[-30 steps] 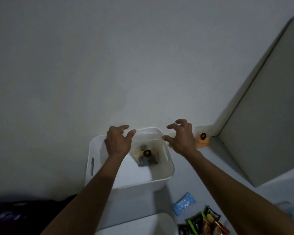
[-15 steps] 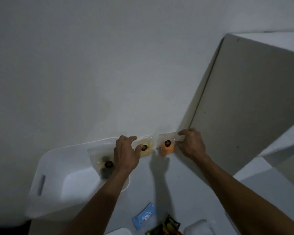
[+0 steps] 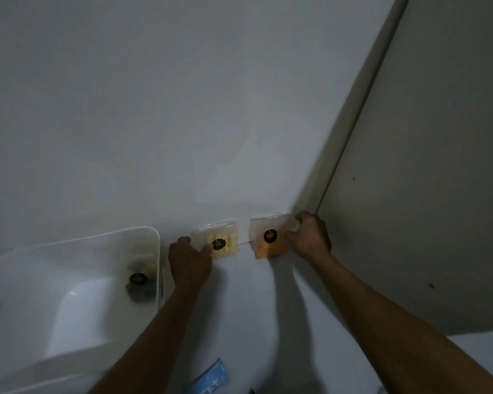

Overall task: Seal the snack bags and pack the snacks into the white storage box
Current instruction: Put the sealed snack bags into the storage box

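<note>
- Dim, grey-tinted lighting is covering the whole view; colours are looking muted.
- Soft shadows are falling on the table (image 3: pixel 239 322) below the left hand (image 3: pixel 190 264) and the right hand (image 3: pixel 310 237).
- Motion blur is softening the white storage box (image 3: pixel 69 280) left of the hands.
- Wide-angle distortion is bending the panel edge (image 3: pixel 353 123) above the right hand.

White storage box (image 3: pixel 69 280); yellow snack bag (image 3: pixel 222 243); orange snack bag (image 3: pixel 268 243); blue packet (image 3: pixel 209 378).
</note>
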Action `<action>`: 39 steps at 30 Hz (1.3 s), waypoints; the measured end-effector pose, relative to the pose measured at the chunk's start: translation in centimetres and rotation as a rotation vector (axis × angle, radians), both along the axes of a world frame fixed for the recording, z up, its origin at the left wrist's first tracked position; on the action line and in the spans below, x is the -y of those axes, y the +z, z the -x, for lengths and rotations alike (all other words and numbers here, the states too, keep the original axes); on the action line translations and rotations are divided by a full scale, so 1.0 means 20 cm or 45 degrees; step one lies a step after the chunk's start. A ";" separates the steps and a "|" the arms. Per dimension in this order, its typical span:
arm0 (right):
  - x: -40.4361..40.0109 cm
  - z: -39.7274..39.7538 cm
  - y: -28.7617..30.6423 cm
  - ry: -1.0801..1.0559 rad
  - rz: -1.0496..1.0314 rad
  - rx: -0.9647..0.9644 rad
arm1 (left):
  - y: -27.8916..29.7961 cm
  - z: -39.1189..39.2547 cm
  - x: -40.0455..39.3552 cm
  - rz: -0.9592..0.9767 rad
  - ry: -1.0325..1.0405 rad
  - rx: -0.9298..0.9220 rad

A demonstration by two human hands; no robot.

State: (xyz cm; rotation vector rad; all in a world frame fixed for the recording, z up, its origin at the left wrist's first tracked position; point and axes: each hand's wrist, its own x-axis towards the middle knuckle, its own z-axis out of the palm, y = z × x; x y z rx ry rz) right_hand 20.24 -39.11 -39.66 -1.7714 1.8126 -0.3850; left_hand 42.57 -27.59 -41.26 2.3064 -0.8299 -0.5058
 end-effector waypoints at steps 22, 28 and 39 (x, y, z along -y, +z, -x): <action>0.08 -0.09 -0.09 -0.373 -0.119 0.481 | -0.07 -0.04 0.09 0.126 -0.030 0.083; 0.04 -0.11 -0.07 -0.194 0.080 0.367 | -0.09 -0.04 0.10 0.126 -0.086 0.142; 0.07 -0.06 -0.08 0.191 0.441 -0.200 | -0.05 -0.03 0.09 0.144 -0.244 0.236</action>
